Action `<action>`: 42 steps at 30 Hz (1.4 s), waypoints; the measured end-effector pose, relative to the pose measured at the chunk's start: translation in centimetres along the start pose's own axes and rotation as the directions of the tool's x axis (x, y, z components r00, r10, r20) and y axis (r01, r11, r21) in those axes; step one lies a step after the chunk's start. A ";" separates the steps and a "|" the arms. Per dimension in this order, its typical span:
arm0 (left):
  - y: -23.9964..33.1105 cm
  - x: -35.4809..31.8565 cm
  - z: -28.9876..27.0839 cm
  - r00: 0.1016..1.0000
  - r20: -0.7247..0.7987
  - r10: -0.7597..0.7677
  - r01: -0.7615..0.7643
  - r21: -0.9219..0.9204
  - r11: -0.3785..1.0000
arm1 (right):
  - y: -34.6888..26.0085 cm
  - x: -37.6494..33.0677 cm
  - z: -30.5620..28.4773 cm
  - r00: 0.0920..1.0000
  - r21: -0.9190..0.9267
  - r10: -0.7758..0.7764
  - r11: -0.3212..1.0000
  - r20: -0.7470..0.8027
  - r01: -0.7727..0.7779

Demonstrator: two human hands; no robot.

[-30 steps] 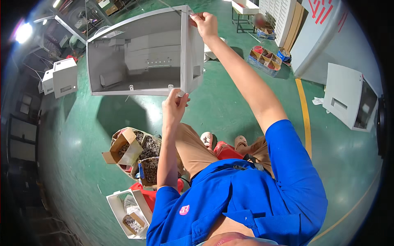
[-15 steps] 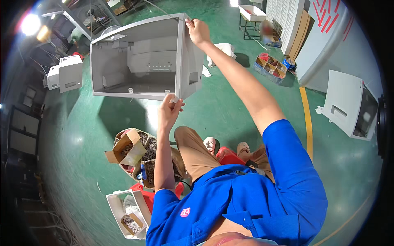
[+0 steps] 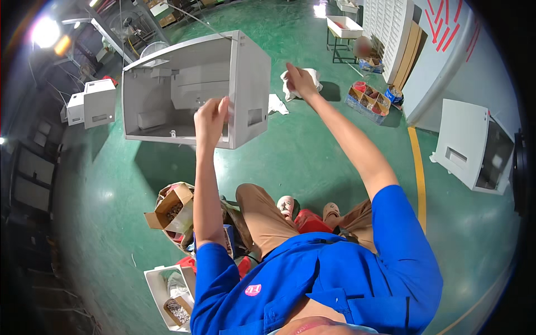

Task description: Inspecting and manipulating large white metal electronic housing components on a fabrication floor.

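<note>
Left hand gripping grey housing, brown carton below

Three white housings; two cloths; perhaps two cardboard boxes.

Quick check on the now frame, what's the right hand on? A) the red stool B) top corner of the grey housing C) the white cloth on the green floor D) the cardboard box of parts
C: the right hand is stretched out past the grey housing and rests on the white cloth, while the left hand grips the housing's near front edge.
</note>
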State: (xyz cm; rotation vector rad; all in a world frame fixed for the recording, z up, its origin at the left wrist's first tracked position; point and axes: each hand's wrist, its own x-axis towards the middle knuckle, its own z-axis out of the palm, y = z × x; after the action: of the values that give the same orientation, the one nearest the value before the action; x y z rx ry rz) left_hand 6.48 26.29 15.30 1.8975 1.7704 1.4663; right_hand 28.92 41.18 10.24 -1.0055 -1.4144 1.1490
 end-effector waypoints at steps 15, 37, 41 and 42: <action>-0.6 14.5 5.2 0.925 -0.245 -0.290 0.312 0.054 0.948 | 16.1 -26.0 -20.2 0.802 -0.015 0.594 0.803 -0.061 -0.595; -9.5 1.8 3.8 0.933 -0.285 0.220 -0.010 0.589 0.808 | 21.1 -35.5 -19.3 0.727 0.216 0.675 0.734 -0.125 -0.644; -11.7 -0.1 4.8 0.952 -0.171 0.254 -0.051 0.728 0.684 | 26.7 -36.2 -19.6 0.943 -0.130 0.270 0.946 -0.196 -0.298; -11.9 -1.4 4.4 0.967 -0.178 0.182 -0.025 0.644 0.764 | 24.2 -35.5 -18.7 0.863 -0.046 0.472 0.872 -0.180 -0.487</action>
State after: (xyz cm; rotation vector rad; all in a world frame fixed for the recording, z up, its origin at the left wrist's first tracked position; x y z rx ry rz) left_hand 1.89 30.67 4.25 2.2136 2.5760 1.2448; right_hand 52.63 14.10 -19.78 -1.5426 -1.1175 1.3281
